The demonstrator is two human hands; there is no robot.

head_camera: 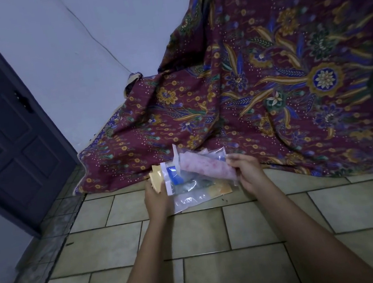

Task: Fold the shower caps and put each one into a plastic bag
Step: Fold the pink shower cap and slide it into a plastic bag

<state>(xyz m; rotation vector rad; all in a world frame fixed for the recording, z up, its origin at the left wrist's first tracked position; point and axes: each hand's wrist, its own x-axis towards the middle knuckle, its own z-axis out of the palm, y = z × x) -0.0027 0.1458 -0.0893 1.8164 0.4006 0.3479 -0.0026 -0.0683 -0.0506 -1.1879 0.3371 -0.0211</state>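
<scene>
Head view: right hand [246,168] pinched the bagged pink shower cap [205,167]; left hand [156,198] gripped the filled bags [174,178]; film seemed light, slippery; safest held by edges.

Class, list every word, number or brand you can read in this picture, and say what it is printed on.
None can be read.
The blue patch on a plastic bag may be a label, but it is too blurred.
The patterned cloth shows only flowers.
</scene>
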